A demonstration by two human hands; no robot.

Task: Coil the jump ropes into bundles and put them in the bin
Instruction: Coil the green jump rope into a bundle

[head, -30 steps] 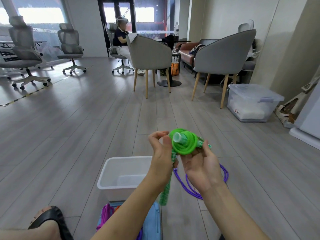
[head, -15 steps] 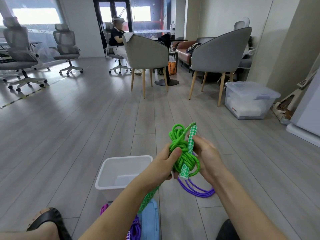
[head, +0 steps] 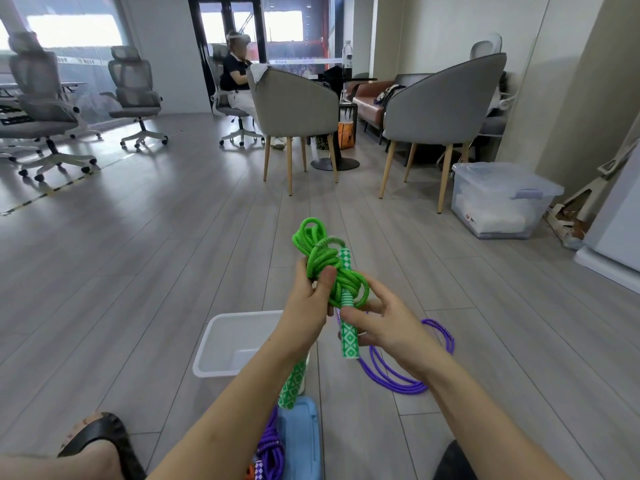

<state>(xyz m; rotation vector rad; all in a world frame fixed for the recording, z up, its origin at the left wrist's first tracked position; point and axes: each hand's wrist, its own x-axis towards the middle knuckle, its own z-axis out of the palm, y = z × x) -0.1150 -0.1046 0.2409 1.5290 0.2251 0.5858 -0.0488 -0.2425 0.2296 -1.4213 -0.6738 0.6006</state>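
Underfoot, grey plank floor [head: 173, 271] meets grey armchairs [head: 294, 105].

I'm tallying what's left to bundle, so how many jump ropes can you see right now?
3, maybe more hidden. The green rope is held in both hands, a purple rope lies on the floor at right, and another purple rope sits at the bottom edge beside the blue lid.

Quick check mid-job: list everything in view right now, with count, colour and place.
green jump rope: 1, green, coiled, held above the floor
white bin: 1, white, floor, below left hand
purple jump rope: 1, purple, floor, right of bin
purple rope bundle: 1, purple, bottom centre
blue lid: 1, light blue, bottom centre
lidded clear box: 1, right wall
grey armchairs: 2, ahead
left hand: grips coil
right hand: fingers on lower handle
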